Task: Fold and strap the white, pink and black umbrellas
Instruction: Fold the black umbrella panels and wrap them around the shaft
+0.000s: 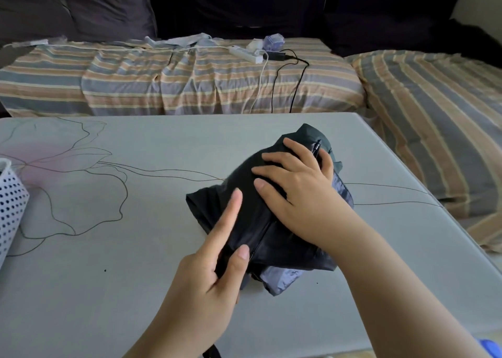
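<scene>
Both hands work the collapsed black fabric umbrella (pixel 260 211): right hand (pixel 296 192) pressing flat, left hand (pixel 214 273) seemingly pinching its near edge. Smooth pleats before rolling.

Black umbrella (pixel 252 203): collapsed, lying on its side on the table, running diagonally from near-centre to far-right. Canopy loosely bunched, creased, not rolled tight; grey-blue lining shows at near end & right edge. Thin dark rib tip pokes out at far end.
</scene>
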`<state>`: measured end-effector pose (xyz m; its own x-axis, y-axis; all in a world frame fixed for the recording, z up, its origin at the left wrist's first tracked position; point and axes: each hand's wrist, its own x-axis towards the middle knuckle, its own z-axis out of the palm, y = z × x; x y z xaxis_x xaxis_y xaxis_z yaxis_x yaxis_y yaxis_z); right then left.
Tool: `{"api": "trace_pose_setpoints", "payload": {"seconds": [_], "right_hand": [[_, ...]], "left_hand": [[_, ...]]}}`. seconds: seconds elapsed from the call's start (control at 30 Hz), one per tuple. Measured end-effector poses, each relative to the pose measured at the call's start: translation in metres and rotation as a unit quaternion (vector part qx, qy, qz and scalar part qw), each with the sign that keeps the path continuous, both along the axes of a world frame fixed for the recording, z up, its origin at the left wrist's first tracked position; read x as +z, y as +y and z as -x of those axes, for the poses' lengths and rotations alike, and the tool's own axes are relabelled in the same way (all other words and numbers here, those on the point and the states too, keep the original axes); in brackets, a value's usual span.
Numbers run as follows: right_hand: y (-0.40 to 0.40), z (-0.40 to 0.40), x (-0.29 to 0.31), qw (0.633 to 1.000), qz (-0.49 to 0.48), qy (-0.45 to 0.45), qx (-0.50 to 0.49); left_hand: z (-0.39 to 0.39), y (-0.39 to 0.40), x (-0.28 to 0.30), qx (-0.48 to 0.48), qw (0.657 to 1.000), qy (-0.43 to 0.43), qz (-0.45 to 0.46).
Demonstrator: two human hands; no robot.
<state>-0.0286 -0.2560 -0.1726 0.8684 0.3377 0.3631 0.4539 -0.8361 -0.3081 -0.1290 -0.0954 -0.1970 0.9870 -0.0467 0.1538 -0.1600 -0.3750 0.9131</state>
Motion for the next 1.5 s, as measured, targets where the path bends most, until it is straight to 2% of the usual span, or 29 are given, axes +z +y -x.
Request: {"api": "trace_pose_setpoints", "payload": {"seconds": [0.1,0.17,0.23,0.33,0.47,0.6,0.67,0.77,0.87,0.93,1.03,1.1,1.17,1.27,1.33,1.43,1.5], "right_hand": [[-0.002,-0.002,0.001,0.999,0.016,0.026,-0.010],[-0.008,-0.006,0.001,0.998,0.004,0.033,-0.052],[-0.018,-0.012,0.001,0.993,-0.034,0.044,-0.100],[-0.031,-0.016,0.002,0.983,-0.131,0.058,-0.114],[-0.041,-0.021,0.009,0.931,-0.318,0.092,-0.156],[-0.055,-0.026,0.012,0.883,-0.435,0.098,-0.147],[-0.062,-0.027,0.012,0.869,-0.464,0.114,-0.132],[-0.063,-0.029,0.014,0.860,-0.478,0.139,-0.113],[-0.058,-0.031,0.012,0.867,-0.456,0.125,-0.155],[-0.054,-0.033,0.012,0.872,-0.440,0.095,-0.193],[-0.047,-0.027,0.018,0.880,-0.409,-0.005,-0.243],[-0.034,-0.014,0.024,0.889,-0.398,-0.056,-0.218],[-0.016,0.000,0.021,0.915,-0.365,-0.055,-0.164],[0.008,0.020,0.003,0.942,-0.315,-0.004,-0.121],[0.015,0.025,-0.008,0.927,-0.337,0.090,-0.137],[0.021,0.024,-0.011,0.853,-0.420,0.270,-0.150],[0.024,0.022,-0.009,0.801,-0.483,0.328,-0.130]], "left_hand": [[-0.003,-0.003,-0.005,0.032,0.998,0.050,0.032],[-0.003,-0.004,-0.010,0.045,0.995,0.068,0.049],[-0.003,-0.004,-0.011,0.038,0.995,0.069,0.056],[-0.002,-0.003,-0.007,0.025,0.995,0.069,0.066],[-0.002,0.001,-0.007,0.002,0.996,0.063,0.070],[-0.001,0.004,-0.005,-0.018,0.996,0.057,0.072],[0.000,0.005,-0.003,-0.024,0.995,0.071,0.067],[0.001,0.007,0.001,-0.043,0.994,0.089,0.052],[0.001,0.007,0.002,-0.040,0.992,0.099,0.069],[0.000,0.006,-0.001,-0.030,0.990,0.105,0.086],[-0.004,0.006,-0.005,0.014,0.987,0.112,0.113],[-0.009,0.005,-0.003,0.062,0.981,0.108,0.151],[-0.014,0.006,0.002,0.109,0.969,0.103,0.197],[-0.023,0.009,0.006,0.171,0.944,0.097,0.266],[-0.028,0.013,0.006,0.198,0.930,0.088,0.296],[-0.033,0.018,0.007,0.207,0.921,0.082,0.320],[-0.034,0.019,0.007,0.205,0.918,0.084,0.330]]}}
